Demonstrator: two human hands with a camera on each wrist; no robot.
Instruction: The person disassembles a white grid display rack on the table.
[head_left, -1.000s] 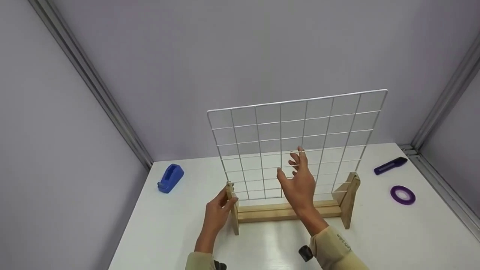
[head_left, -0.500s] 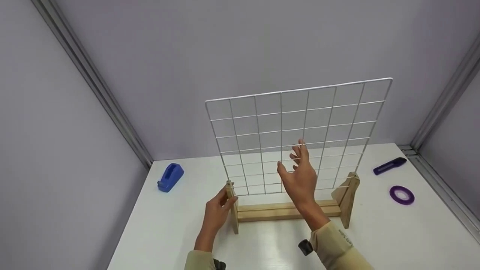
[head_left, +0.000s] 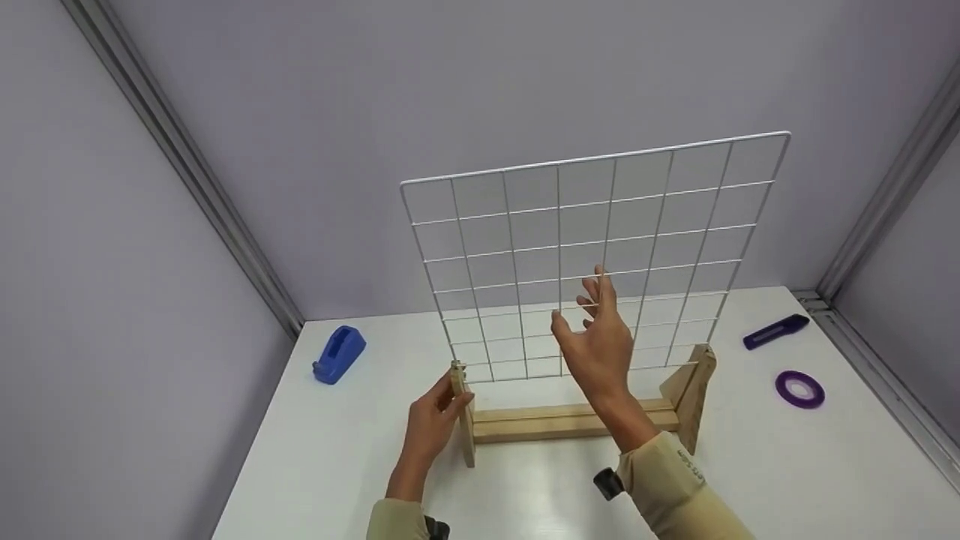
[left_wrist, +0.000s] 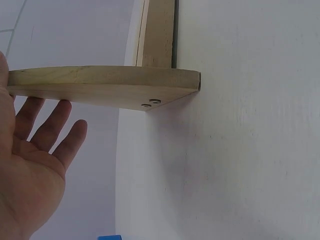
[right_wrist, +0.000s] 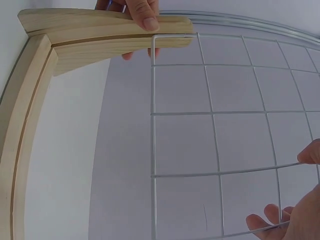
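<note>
A white wire grid (head_left: 645,202) hangs upright above a wooden stand (head_left: 540,424), its bottom edge lifted off the base bar between the two side posts. My right hand (head_left: 596,349) grips the grid near its lower middle, fingers (right_wrist: 270,216) hooked round the wires. My left hand (head_left: 435,420) holds the top of the stand's left post, thumb (right_wrist: 142,12) on one side and fingers behind. In the left wrist view the post (left_wrist: 100,85) lies across my left hand (left_wrist: 30,165). The grid's (right_wrist: 210,110) corner sits at the post's (right_wrist: 100,30) tip.
On the white table (head_left: 750,480) a blue tape dispenser (head_left: 339,354) stands at the back left. A dark purple tool (head_left: 776,331) and a purple tape roll (head_left: 800,389) lie at the right. Grey walls with metal rails close in the table on three sides.
The wire grid has risen steadily in my right hand, its bottom edge coming up out of the stand's base. My left hand has stayed on the left post.
</note>
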